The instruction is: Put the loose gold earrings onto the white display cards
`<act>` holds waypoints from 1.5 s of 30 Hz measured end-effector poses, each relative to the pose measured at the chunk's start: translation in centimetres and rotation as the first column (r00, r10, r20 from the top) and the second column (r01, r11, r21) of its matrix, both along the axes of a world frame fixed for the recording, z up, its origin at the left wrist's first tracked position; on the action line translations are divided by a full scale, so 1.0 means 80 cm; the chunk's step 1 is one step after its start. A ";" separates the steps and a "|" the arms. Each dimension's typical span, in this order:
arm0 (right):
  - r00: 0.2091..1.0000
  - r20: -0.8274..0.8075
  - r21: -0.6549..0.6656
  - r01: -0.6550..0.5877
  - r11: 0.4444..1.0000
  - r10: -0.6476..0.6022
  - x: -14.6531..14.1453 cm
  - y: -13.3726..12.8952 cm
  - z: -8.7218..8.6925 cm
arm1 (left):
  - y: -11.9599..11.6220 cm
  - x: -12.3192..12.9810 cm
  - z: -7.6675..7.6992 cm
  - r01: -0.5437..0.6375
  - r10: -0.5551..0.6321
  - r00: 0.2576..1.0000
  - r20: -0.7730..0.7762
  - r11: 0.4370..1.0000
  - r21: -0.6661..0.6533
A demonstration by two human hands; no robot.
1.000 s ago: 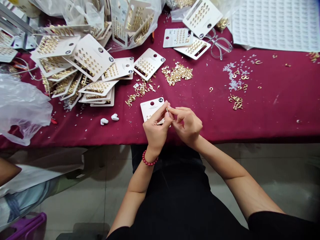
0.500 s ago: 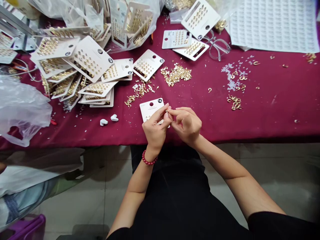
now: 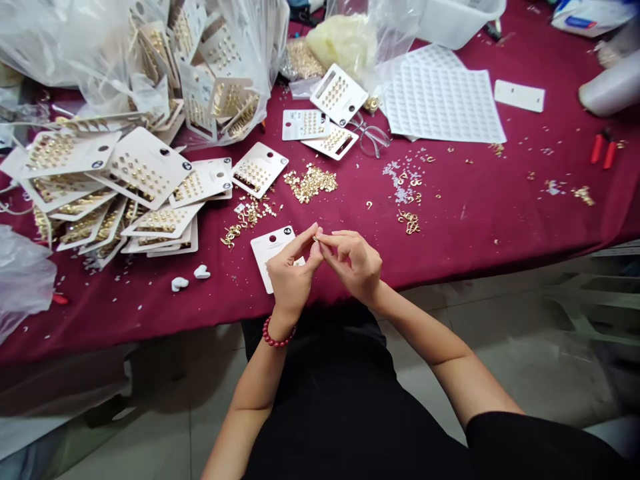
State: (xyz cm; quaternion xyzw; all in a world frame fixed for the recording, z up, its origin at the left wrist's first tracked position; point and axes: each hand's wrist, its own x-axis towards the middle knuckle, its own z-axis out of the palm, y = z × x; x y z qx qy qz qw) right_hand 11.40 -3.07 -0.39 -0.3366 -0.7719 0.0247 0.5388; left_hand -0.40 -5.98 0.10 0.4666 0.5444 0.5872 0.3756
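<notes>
Left hand (image 3: 293, 275): nearly closed, pinching small gold piece (image 3: 315, 237).
Right hand (image 3: 353, 260): nearly closed, pinching same piece.
Piece location: just beside white earring card (image 3: 267, 248).
Risk: slipped pinch could drop it among loose gold studs (image 3: 310, 183) beyond card.

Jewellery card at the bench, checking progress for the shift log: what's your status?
Left hand and right hand pinching a small gold piece. White backing card partly under left hand. Loose gold pieces beyond the card, not in the way.
</notes>
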 end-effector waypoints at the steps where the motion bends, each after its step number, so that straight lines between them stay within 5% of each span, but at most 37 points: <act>1: 1.000 0.003 -0.005 0.023 1.000 -0.023 0.002 0.001 0.004 | 0.003 0.001 0.001 0.011 -0.011 1.000 -0.022 1.000 0.008; 6: 0.993 0.038 -0.010 0.115 0.993 -0.114 -0.005 0.013 0.009 | 0.020 -0.004 -0.005 -0.002 0.004 0.992 -0.127 1.000 0.019; 18: 0.995 0.054 -0.035 0.089 0.995 -0.087 -0.026 0.032 -0.022 | 0.041 -0.018 -0.017 -0.013 -0.006 0.988 -0.157 0.993 -0.121; 29: 0.985 0.127 -0.150 0.132 0.980 -0.114 -0.027 0.028 -0.013 | 0.047 -0.019 -0.019 -0.032 0.008 0.982 -0.189 0.991 -0.129; 32: 0.977 0.156 -0.238 0.179 0.955 -0.145 0.014 0.037 -0.001 | 0.046 -0.020 -0.006 0.049 -0.067 0.971 -0.231 0.995 -0.083; 34: 0.944 0.170 -0.225 0.318 0.921 -0.284 0.070 0.055 0.004 | 0.045 -0.018 0.005 0.131 -0.143 0.943 -0.301 0.990 -0.059; 36: 0.857 0.190 -0.252 0.514 0.820 -0.479 0.136 0.081 0.005 | 0.044 -0.010 0.014 0.223 -0.237 0.895 -0.377 0.971 -0.081; 39: 0.767 0.435 -0.345 0.626 0.700 -0.472 0.214 0.117 -0.004 | 0.044 0.021 0.020 0.338 -0.367 0.797 -0.480 0.929 -0.149; 45: 0.680 0.610 -0.375 0.699 0.609 -0.405 0.231 0.146 -0.023 | 0.035 0.095 0.003 0.384 -0.397 0.486 -0.779 0.897 -0.218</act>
